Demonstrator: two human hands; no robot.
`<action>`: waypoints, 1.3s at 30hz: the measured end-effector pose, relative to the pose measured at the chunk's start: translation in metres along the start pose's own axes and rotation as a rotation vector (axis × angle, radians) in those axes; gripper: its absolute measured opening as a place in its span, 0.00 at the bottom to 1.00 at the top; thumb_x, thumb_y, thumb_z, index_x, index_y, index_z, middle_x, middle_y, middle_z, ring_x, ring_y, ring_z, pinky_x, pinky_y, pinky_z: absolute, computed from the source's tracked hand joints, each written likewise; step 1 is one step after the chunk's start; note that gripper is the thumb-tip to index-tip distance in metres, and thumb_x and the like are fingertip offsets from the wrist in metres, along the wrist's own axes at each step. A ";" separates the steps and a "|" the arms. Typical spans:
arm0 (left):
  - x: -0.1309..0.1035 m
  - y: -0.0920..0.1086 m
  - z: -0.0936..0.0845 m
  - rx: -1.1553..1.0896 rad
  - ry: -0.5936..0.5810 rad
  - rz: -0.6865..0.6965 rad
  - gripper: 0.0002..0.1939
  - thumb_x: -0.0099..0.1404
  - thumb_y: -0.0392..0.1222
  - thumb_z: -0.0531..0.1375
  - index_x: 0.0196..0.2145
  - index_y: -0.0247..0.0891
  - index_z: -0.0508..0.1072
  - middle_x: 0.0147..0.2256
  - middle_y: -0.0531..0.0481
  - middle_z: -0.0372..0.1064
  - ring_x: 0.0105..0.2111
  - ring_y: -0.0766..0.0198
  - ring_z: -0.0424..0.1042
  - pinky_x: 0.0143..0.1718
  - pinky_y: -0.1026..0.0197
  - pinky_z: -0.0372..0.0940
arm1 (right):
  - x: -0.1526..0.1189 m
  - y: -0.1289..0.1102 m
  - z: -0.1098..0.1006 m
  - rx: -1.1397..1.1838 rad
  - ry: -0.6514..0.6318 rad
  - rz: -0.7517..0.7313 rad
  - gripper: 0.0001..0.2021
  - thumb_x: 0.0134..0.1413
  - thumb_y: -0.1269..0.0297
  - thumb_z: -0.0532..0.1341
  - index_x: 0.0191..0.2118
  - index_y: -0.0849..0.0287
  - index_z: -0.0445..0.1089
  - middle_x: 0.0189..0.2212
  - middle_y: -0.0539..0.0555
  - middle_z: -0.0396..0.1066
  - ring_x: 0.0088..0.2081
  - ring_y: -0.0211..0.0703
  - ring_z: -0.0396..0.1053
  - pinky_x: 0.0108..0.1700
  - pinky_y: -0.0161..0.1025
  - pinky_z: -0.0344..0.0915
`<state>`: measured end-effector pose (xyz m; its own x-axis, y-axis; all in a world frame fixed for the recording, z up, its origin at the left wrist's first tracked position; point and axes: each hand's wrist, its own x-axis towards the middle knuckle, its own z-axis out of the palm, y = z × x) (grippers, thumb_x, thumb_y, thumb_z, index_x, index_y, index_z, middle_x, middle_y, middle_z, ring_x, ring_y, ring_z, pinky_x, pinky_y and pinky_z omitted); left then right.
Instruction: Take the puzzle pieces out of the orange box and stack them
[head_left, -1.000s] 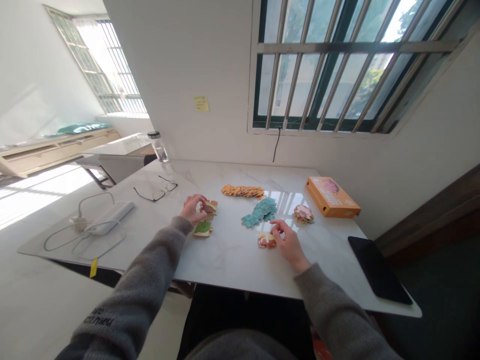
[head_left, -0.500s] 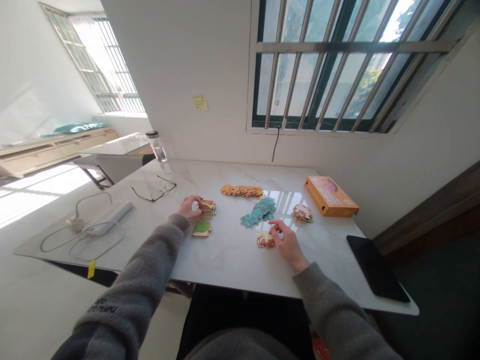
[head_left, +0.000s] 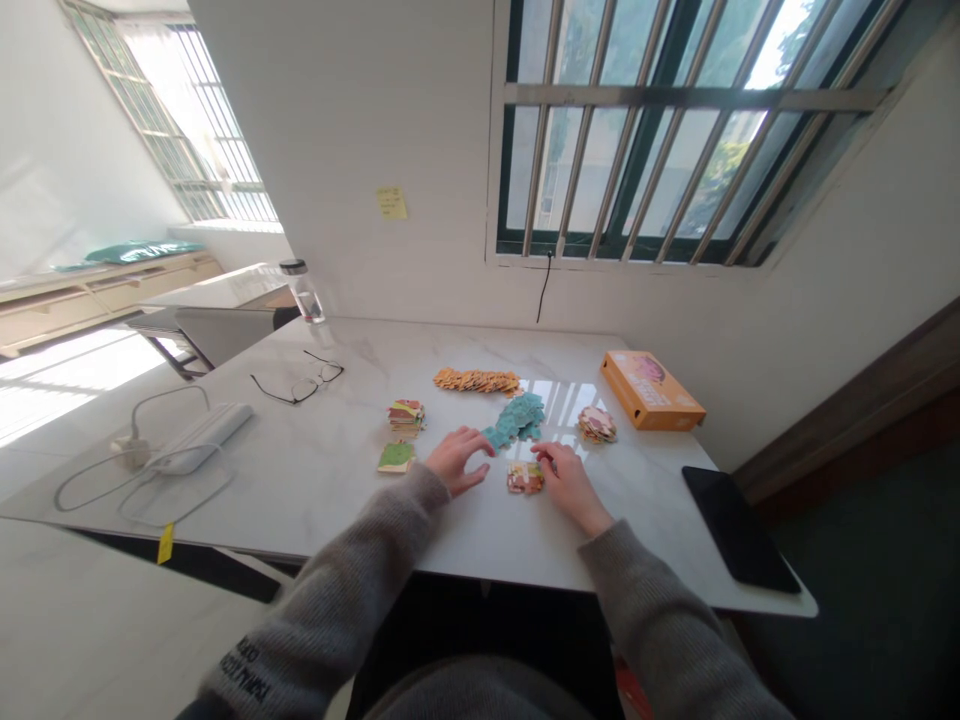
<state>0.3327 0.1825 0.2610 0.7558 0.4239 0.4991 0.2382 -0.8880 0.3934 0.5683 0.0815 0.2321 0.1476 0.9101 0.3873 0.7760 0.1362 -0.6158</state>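
The small joined patch of puzzle pieces [head_left: 525, 478] lies on the table [head_left: 337, 480] betw. both hands, close to the near edge. It is touched on its right side by the right hand [head_left: 570, 480], fingers curled narrow over the edge; whether a piece is pinched cannot be told. The left hand [head_left: 459, 458] is laid flat w/ fingers spread, holding nothing, just left of the patch and apart from it, fingertips near the teal pile [head_left: 517, 420]. The right hand is thus the nearer one. The patch's long axis runs approx. left-right. A stack of pieces [head_left: 406, 417] and a green piece [head_left: 395, 457] are left well apart, further left.
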 end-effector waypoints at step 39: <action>0.007 0.026 0.046 -0.103 0.130 0.122 0.14 0.57 0.38 0.65 0.43 0.42 0.73 0.49 0.43 0.72 0.45 0.54 0.72 0.49 0.50 0.68 | -0.001 -0.020 -0.007 0.623 -0.110 0.099 0.21 0.60 0.57 0.57 0.57 0.57 0.64 0.28 0.46 0.62 0.28 0.37 0.61 0.32 0.36 0.62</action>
<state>0.3726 0.1542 0.2394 0.6883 0.3397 0.6410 0.0808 -0.9140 0.3976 0.5574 0.0754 0.2488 0.1106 0.9603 0.2559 0.2547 0.2215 -0.9413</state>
